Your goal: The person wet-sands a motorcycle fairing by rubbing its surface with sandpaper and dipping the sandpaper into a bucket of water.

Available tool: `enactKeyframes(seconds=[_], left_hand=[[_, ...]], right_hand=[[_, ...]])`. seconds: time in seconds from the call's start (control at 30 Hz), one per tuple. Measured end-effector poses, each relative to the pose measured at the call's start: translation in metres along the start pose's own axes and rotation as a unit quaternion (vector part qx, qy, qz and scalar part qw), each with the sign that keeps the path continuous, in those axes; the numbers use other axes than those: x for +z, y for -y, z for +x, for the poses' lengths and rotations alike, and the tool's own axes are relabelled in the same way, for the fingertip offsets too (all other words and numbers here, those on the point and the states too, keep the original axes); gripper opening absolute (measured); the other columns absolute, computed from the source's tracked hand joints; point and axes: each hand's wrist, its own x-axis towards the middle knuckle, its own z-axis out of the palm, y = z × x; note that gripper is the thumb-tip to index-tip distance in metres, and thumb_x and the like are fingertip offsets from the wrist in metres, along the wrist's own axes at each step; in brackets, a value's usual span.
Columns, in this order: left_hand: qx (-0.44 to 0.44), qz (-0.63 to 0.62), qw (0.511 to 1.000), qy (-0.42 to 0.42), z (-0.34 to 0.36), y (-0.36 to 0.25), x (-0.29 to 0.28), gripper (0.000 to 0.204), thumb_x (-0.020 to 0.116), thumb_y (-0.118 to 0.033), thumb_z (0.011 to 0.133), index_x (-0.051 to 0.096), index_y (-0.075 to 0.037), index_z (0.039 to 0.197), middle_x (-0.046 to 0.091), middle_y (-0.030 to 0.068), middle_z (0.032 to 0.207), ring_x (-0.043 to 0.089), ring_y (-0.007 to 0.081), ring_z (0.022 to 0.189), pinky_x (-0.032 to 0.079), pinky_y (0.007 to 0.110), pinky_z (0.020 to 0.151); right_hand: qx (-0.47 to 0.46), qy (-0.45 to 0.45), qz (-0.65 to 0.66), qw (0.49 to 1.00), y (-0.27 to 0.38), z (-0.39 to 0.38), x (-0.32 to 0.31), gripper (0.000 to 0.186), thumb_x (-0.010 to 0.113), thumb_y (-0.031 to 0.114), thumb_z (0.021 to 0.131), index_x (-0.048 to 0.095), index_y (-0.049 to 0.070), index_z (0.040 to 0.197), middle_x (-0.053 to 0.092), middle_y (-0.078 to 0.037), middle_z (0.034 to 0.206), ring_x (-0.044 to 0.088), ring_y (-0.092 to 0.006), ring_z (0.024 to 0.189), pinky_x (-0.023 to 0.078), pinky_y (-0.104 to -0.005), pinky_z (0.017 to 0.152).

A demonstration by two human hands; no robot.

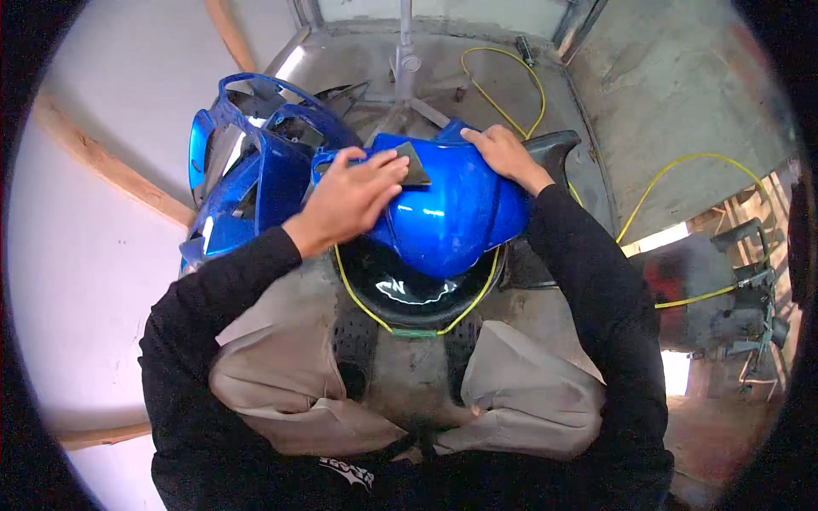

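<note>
A glossy blue curved panel (447, 209), which looks like a motorcycle fairing part, sits over a black basin (400, 305) between my knees. My left hand (354, 196) lies over the panel's upper left, pressing a dark grey sheet of sandpaper (415, 169) to its surface with the fingertips. On the panel's upper right edge, my right hand (507, 157) grips it with the thumb along the top; its other fingers are partly hidden. The basin holds dark, shiny liquid, and the panel hides much of it.
More blue fairing parts (256, 162) are heaped at the left by a white wall. Behind the basin rises a grey metal stand (406, 77). A yellow hose (694, 157) runs across the right side near an air compressor (699, 281). A black panel piece (558, 149) lies beyond my right hand.
</note>
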Motion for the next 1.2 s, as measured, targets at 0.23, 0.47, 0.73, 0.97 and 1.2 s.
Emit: enactKeyframes(seconds=[0.23,0.47,0.73,0.97,1.2], left_hand=[[0.191,-0.08,0.978,0.026,-0.002,-0.049,0.001,0.039,0.07,-0.025,0.102,0.067,-0.012,0.14,0.067,0.0061,0.149,0.06,0.0235,0.143,0.045,0.05,0.111],[0.047,-0.043,0.998,-0.026,0.004,-0.037,0.006,0.042,0.069,-0.021,0.104,0.065,-0.012,0.145,0.068,0.0061,0.149,0.062,0.0229,0.142,0.043,0.053,0.113],[-0.014,-0.002,0.999,0.036,0.014,0.002,-0.005,0.043,0.064,-0.02,0.107,0.063,-0.01,0.149,0.065,0.0101,0.153,0.057,0.0264,0.147,0.038,0.055,0.118],[0.104,-0.022,0.994,0.008,0.013,-0.021,0.009,0.045,0.067,-0.023,0.104,0.063,-0.01,0.147,0.065,0.0085,0.152,0.058,0.0256,0.145,0.043,0.05,0.115],[0.059,-0.064,0.996,-0.024,0.016,-0.032,0.016,0.045,0.07,-0.021,0.103,0.064,-0.009,0.146,0.069,0.0124,0.146,0.061,0.0253,0.142,0.045,0.052,0.113]], right_hand=[[0.0,0.003,0.013,1.0,0.015,-0.015,-0.004,0.072,0.059,0.057,0.103,0.071,-0.011,0.082,0.069,-0.038,0.087,0.071,-0.0549,0.091,0.052,-0.0586,0.085],[0.012,0.006,-0.006,1.0,0.011,-0.009,-0.003,0.071,0.057,0.056,0.104,0.072,-0.01,0.081,0.069,-0.038,0.088,0.073,-0.0524,0.09,0.054,-0.0575,0.085],[-0.022,-0.015,0.012,1.0,0.018,-0.012,0.0,0.071,0.057,0.055,0.104,0.071,-0.01,0.078,0.069,-0.035,0.081,0.072,-0.0524,0.083,0.054,-0.0569,0.082],[-0.018,-0.005,0.0,1.0,0.019,-0.018,-0.007,0.071,0.057,0.055,0.104,0.071,-0.01,0.078,0.069,-0.036,0.082,0.073,-0.051,0.083,0.053,-0.0574,0.081],[-0.031,-0.02,-0.003,0.999,0.015,-0.021,-0.003,0.071,0.056,0.055,0.104,0.07,-0.01,0.077,0.067,-0.037,0.08,0.072,-0.0513,0.079,0.051,-0.0588,0.078]])
